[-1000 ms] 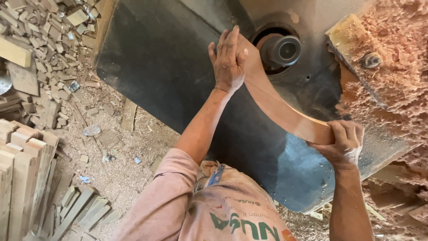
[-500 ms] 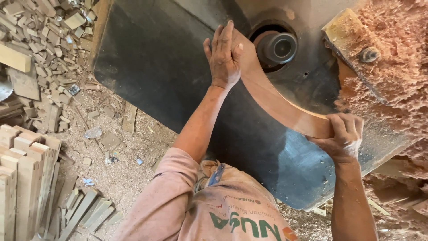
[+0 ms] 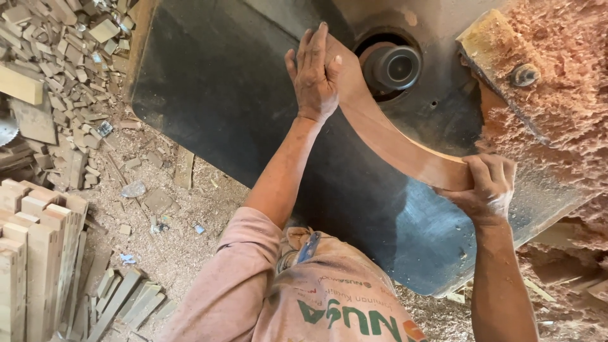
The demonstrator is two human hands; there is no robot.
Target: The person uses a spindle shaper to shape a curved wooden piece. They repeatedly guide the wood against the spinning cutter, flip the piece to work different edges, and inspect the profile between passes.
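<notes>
Wood piece: curved brown wooden part lies on the dark machine table, its long axis running from the spindle cutter to lower right.
Left hand: open, flat on the far end, nearest the cutter.
Right hand: closed around the near end.

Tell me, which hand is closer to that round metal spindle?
Left. The left hand presses the curved wood right beside the spindle; the right hand grips the wood's far end, farther away.
</notes>
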